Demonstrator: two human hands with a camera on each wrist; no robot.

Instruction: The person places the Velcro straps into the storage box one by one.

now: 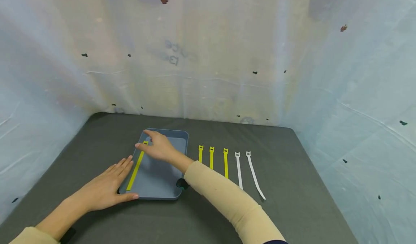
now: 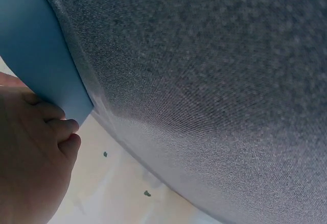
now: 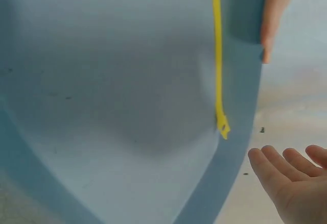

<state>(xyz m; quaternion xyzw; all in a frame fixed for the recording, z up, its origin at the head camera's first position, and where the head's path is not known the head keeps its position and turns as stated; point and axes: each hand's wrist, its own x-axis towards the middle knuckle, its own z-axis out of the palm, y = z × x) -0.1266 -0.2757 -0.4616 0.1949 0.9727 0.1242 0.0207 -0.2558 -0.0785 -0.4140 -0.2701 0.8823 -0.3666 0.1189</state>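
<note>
A blue-grey tray (image 1: 159, 177) lies on the dark table, with one yellow slotted cable tie (image 1: 135, 172) lengthwise along the inside of its left edge. My left hand (image 1: 102, 190) rests against the tray's left side and near-left corner, fingers straight and thumb extended. The left wrist view shows its fingertips at the outer wall of the tray (image 2: 38, 40). Over the tray's far-left part, my right hand (image 1: 159, 147) reaches across, thumb and fingers apart near the slotted head of the tie. In the right wrist view the right hand (image 3: 299, 183) has extended fingers, holding nothing.
Right of the tray lie three yellow cable ties (image 1: 225, 161) and two white ones (image 1: 238, 170) in a row, partly behind the right sleeve (image 1: 224, 197). A small dark round object (image 1: 182, 183) overlaps the tray's near-right corner. Pale sheeting (image 1: 208, 56) hangs behind the table.
</note>
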